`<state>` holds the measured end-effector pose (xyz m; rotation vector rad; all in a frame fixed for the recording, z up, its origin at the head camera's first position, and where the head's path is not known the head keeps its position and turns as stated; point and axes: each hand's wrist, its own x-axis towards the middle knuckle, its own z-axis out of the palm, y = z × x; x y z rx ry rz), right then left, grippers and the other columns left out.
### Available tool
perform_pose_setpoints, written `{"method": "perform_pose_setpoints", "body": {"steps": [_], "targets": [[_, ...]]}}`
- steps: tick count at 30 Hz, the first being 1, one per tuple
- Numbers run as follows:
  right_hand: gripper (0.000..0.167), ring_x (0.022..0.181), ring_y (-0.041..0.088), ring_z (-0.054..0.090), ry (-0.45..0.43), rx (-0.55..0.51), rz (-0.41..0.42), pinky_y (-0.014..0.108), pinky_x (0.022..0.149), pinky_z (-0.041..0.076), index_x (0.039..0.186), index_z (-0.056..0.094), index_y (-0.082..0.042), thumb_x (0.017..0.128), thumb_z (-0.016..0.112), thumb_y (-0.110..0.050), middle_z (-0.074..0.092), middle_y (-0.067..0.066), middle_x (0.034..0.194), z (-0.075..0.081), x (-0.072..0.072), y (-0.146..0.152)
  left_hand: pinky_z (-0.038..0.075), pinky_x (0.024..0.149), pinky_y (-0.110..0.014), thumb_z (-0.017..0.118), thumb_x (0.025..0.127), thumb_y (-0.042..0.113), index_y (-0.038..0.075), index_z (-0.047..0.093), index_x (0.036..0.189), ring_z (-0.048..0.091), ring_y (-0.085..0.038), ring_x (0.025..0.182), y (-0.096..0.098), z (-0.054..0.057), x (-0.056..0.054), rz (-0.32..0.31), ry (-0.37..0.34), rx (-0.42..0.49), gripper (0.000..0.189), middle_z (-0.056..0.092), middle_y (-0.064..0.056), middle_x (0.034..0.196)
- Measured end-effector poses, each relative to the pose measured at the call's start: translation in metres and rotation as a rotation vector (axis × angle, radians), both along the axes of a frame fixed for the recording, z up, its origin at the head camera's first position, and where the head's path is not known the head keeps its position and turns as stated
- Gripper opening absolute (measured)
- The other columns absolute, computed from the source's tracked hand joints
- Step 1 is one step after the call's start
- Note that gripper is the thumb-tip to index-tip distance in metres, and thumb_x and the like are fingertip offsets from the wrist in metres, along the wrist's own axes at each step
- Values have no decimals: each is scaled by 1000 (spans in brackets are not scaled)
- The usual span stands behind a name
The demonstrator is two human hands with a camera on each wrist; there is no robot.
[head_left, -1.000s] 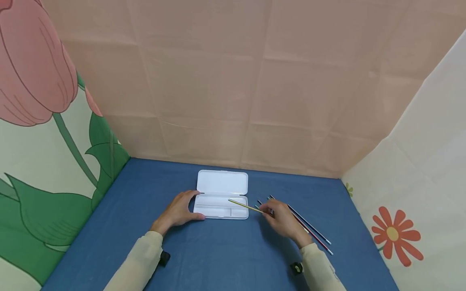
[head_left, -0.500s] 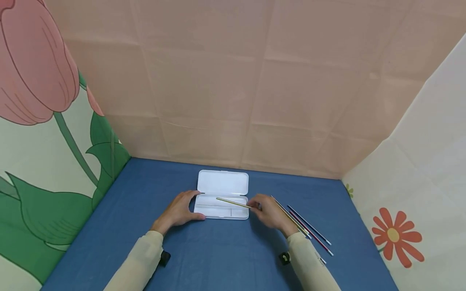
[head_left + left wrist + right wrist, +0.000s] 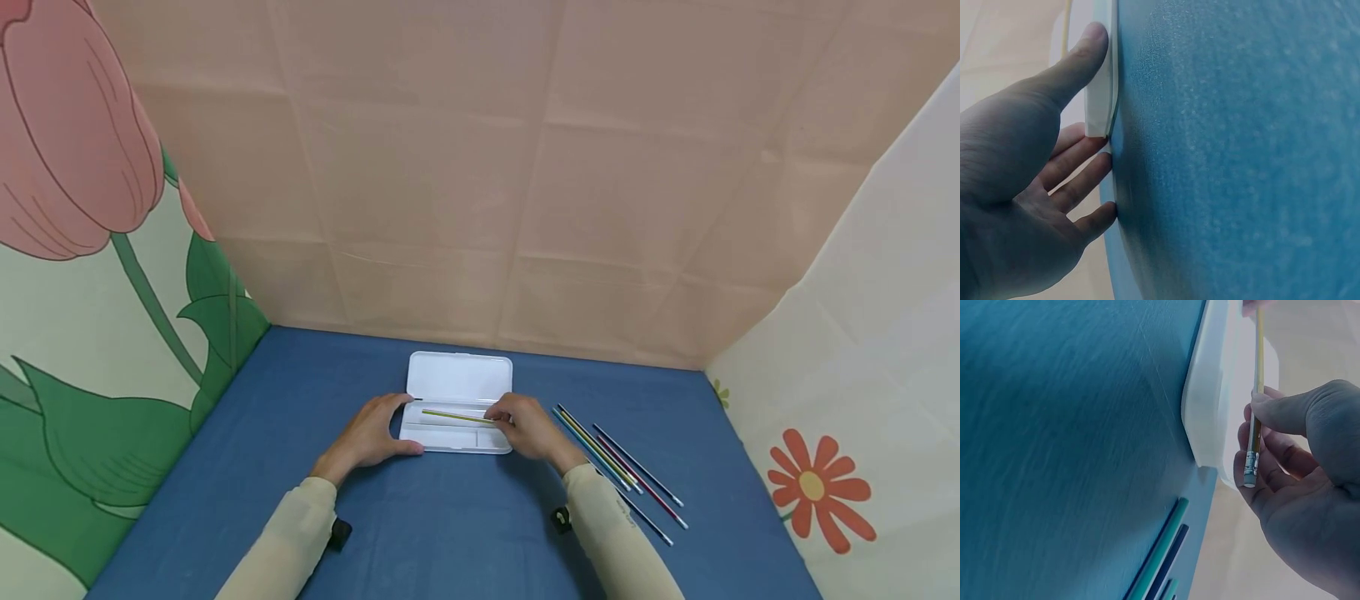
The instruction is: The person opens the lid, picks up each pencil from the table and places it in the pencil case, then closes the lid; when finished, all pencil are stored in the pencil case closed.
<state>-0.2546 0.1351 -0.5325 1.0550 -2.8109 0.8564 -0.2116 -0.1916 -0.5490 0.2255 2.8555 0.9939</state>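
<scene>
A white pencil case (image 3: 459,377) lies on the blue cloth with its lid folded back, showing a divided inside. My left hand (image 3: 367,433) holds its left end, thumb at the front edge and index finger at the back corner. In the left wrist view that thumb (image 3: 1088,53) lies against the case wall. My right hand (image 3: 528,429) pinches a yellow pencil (image 3: 453,416) near its eraser end, over the back compartment. The right wrist view shows the pencil's metal band and pale eraser (image 3: 1250,478) sticking out past the thumb.
Several pencils lie slanted on the cloth right of the case, among them a green one (image 3: 591,448) and a red one (image 3: 642,482). Another dark pencil (image 3: 647,518) lies beside the right sleeve. A beige cloth wall (image 3: 420,208) rises behind.
My right hand has moved left with the yellow pencil, from right of the case to over its back compartment. The left hand and the case have stayed put.
</scene>
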Motion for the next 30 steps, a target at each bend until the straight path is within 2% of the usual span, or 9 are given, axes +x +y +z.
{"method": "perform_pose_setpoints", "body": {"steps": [6, 13, 20, 30], "targets": [[23, 99, 20, 75, -38, 17, 1, 40, 90, 65, 117, 87, -8, 105, 71, 4, 82, 7, 109, -2, -5, -13, 42, 130, -74, 100, 86, 45, 7, 54, 165, 49, -51, 159, -1, 0, 0, 2, -8, 8, 99, 52, -25, 172], [24, 96, 18, 71, -66, 39, -9, 39, 90, 64, 117, 86, -9, 105, 70, 4, 81, 6, 108, -6, -11, -23, 42, 130, -74, 100, 87, 44, 7, 54, 165, 49, -51, 159, -2, 0, 0, 3, -2, 5, 98, 53, -25, 172], [22, 92, 15, 67, -87, 41, -17, 36, 89, 61, 117, 87, -10, 106, 72, 2, 81, 6, 107, -8, -15, -25, 42, 129, -74, 100, 87, 46, 7, 54, 165, 49, -51, 159, -1, 0, -1, -5, -3, 0, 98, 52, -25, 172], [22, 96, 15, 69, -138, 23, -24, 39, 93, 63, 118, 87, -11, 106, 72, 1, 83, 6, 111, -10, -16, -25, 43, 129, -73, 100, 86, 47, 8, 55, 165, 50, -50, 159, 0, 0, -1, -8, -6, -2, 98, 53, -24, 172]]}}
